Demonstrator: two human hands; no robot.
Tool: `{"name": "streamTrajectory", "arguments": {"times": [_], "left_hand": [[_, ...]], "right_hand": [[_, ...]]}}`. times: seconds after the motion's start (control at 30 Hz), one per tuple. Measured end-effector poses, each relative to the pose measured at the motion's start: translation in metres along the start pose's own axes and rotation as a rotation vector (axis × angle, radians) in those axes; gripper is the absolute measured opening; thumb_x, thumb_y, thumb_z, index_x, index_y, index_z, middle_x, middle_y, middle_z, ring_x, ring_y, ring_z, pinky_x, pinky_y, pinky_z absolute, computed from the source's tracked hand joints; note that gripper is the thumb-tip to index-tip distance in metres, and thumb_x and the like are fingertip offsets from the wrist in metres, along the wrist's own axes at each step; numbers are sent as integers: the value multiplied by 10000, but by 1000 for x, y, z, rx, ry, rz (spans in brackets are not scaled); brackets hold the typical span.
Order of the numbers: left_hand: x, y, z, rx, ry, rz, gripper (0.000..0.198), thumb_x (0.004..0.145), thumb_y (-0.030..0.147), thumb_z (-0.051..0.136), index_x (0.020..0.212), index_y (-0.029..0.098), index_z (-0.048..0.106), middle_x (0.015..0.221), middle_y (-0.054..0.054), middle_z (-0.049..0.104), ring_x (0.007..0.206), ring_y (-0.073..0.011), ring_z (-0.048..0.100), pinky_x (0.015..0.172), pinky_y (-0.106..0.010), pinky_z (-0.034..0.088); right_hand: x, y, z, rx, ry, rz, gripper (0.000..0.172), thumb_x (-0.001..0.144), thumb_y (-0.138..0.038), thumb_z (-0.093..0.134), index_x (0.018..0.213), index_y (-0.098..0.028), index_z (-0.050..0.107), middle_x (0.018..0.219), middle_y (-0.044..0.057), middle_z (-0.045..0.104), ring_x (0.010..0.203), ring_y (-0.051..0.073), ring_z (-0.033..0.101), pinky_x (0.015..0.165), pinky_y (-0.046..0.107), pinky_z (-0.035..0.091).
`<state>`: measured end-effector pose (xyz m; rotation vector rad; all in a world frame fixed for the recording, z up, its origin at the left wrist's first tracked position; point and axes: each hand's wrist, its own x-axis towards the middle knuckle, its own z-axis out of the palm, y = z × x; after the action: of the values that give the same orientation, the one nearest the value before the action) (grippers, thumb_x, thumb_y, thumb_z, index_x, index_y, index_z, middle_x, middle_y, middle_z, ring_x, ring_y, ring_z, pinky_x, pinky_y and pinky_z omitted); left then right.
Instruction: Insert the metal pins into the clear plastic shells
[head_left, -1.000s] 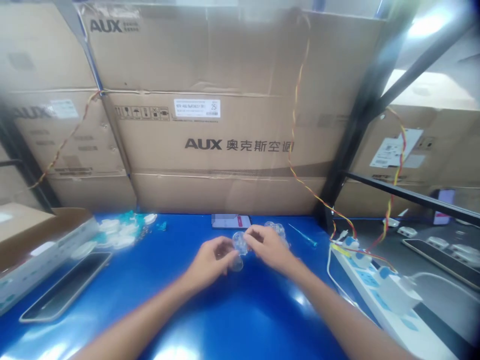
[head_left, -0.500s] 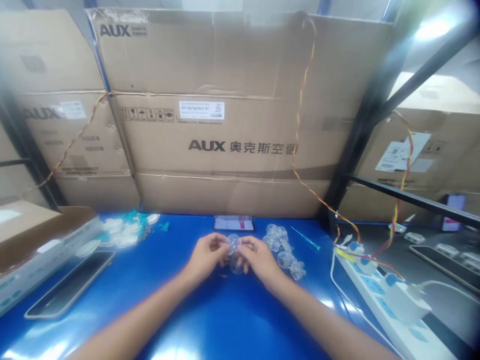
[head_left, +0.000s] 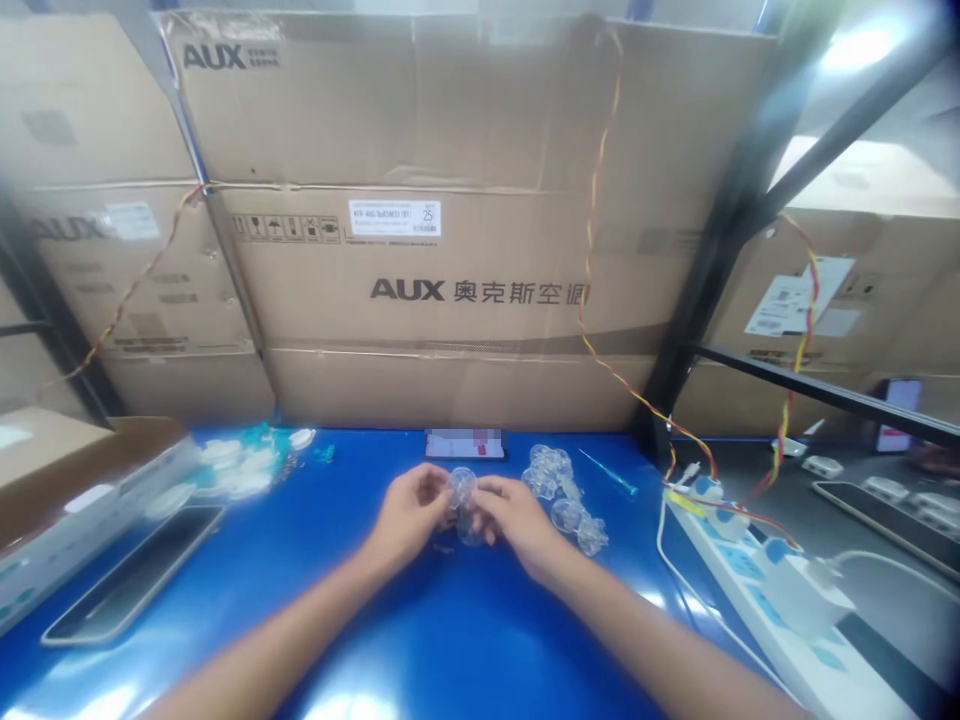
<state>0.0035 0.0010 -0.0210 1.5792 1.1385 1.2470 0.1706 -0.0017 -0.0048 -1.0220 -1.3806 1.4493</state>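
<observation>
Both my hands meet over the blue table [head_left: 450, 640], pinching a small clear plastic piece [head_left: 463, 490] between them. My left hand [head_left: 409, 515] grips it from the left with curled fingers, my right hand [head_left: 514, 515] from the right. A second clear piece [head_left: 471, 530] sits just below, between my fingers. A cluster of several more clear plastic pieces [head_left: 566, 490] lies on the table right of my right hand.
A phone [head_left: 465, 443] lies at the table's back edge. A pile of white and teal parts [head_left: 244, 465], a dark tablet [head_left: 131, 585] and a cardboard box [head_left: 67, 490] are on the left. A white power strip [head_left: 757, 580] with plugs runs along the right. Large cartons [head_left: 450, 230] stand behind.
My right hand moved left off the cluster of clear pieces and joined my left hand nearer the middle; both now hold the clear piece a little lower.
</observation>
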Motion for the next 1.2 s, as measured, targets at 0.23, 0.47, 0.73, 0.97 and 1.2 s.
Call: {"name": "streamTrajectory", "arguments": {"times": [0.23, 0.47, 0.73, 0.97, 1.2], "left_hand": [[-1, 1, 0, 72, 23, 7, 228, 779, 348, 623, 871, 140, 607, 702, -28, 657, 543, -133, 602, 501, -236, 489], [-5, 6, -1, 293, 92, 177, 129, 829, 275, 559, 871, 169, 618, 793, -34, 674, 685, -153, 619, 628, -254, 490], [-11, 15, -2, 534, 167, 388, 76, 838, 169, 504, 832, 183, 578, 803, -25, 632, 733, -152, 579, 696, -262, 455], [-10, 12, 0, 436, 181, 286, 55, 806, 210, 532, 793, 181, 577, 771, -19, 641, 702, -150, 592, 662, -253, 468], [1, 4, -3, 37, 142, -62, 114, 734, 246, 604, 735, 180, 511, 582, 7, 642, 525, -160, 621, 549, -260, 491]], "right_hand": [[0, 0, -1, 34, -38, 16, 129, 686, -215, 575, 791, -146, 607, 550, -39, 584, 420, 75, 487, 386, 186, 343], [1, -1, -4, -7, -35, 1, 173, 690, -244, 615, 832, -146, 614, 524, -46, 569, 424, 76, 482, 392, 185, 353], [-2, -2, 1, -10, -69, -4, 308, 699, -394, 682, 856, -147, 589, 581, -22, 602, 476, 110, 564, 378, 189, 382], [-7, -8, 6, -179, -94, -11, 304, 785, -420, 596, 671, -138, 613, 513, -21, 586, 328, 56, 418, 335, 192, 294], [-7, -2, 0, -434, -6, -197, 181, 810, -289, 560, 753, -158, 671, 642, 4, 644, 529, 111, 564, 539, 228, 443]]}}
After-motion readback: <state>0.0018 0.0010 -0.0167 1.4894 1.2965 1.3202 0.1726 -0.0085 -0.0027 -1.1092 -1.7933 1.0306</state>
